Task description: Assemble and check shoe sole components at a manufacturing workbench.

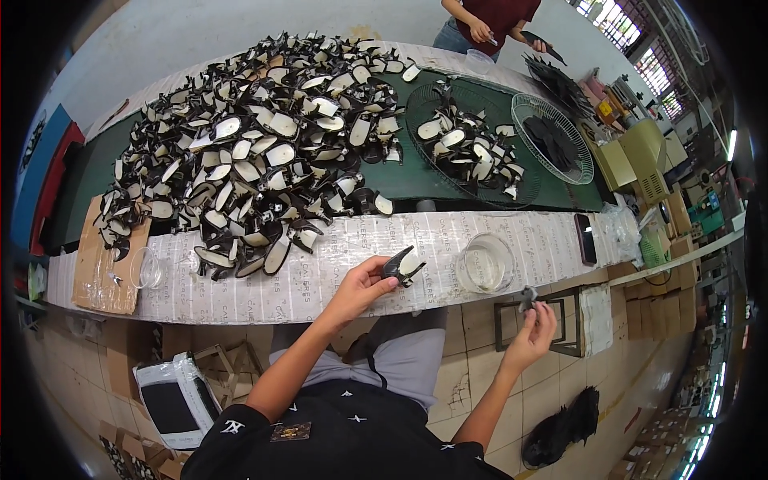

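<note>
My left hand (362, 286) is closed round a black shoe heel part (410, 266) with a white oval pad, just above the front edge of the wrapped table (376, 240). My right hand (534, 338) is raised past the table edge, its fingers pinching a small dark grey piece (528, 298) whose kind I cannot make out. Between the two hands, a clear round tub (466, 268) stands on the table. A large heap of similar black-and-white heel parts (280, 152) covers the left and middle of the green surface beyond.
A wire basket (412, 132) holds more heel parts; a paler one (590, 164) holds flat black pieces. A phone (587, 239) lies at right. A small clear container (146, 268) and cardboard (88, 268) are at left. A co-worker (500, 16) stands across. Below right is a metal-framed stool (566, 320).
</note>
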`<action>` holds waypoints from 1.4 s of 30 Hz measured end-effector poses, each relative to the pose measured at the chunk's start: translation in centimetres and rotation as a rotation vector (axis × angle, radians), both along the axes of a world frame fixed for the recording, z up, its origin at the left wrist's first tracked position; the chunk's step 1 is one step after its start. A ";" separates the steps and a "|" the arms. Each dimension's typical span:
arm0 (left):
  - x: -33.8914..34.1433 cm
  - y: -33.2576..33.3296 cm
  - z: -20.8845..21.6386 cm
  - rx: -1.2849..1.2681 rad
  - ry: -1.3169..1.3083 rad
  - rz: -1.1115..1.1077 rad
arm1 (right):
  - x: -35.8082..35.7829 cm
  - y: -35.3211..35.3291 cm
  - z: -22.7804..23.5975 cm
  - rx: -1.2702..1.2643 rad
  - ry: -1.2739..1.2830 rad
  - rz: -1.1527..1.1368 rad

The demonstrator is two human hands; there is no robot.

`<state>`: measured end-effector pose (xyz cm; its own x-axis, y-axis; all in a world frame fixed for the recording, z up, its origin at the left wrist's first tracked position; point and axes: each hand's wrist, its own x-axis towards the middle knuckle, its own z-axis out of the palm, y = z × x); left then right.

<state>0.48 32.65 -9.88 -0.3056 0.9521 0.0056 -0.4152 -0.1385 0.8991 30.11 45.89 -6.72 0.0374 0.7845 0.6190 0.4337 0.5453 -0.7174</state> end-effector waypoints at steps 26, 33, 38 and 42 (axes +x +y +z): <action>0.4 -6.4 6.8 -0.119 -0.056 -0.089 | -11.5 -11.8 6.9 -0.124 -0.152 0.542; 0.6 -6.3 6.6 -0.165 -0.073 -0.105 | -11.2 -11.4 6.2 -0.405 0.147 0.655; 0.7 -6.0 6.2 -0.168 -0.086 -0.119 | -10.7 -10.6 5.1 -0.542 0.274 0.712; 0.8 -6.1 6.0 -0.175 -0.076 -0.112 | -10.3 -10.3 4.8 -0.678 0.453 0.771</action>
<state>1.24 26.53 -3.91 -0.1911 0.9645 -0.1822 -0.4870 0.0680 0.8707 19.82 35.57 -1.88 -0.4901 0.8650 0.1079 -0.2272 -0.0072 -0.9738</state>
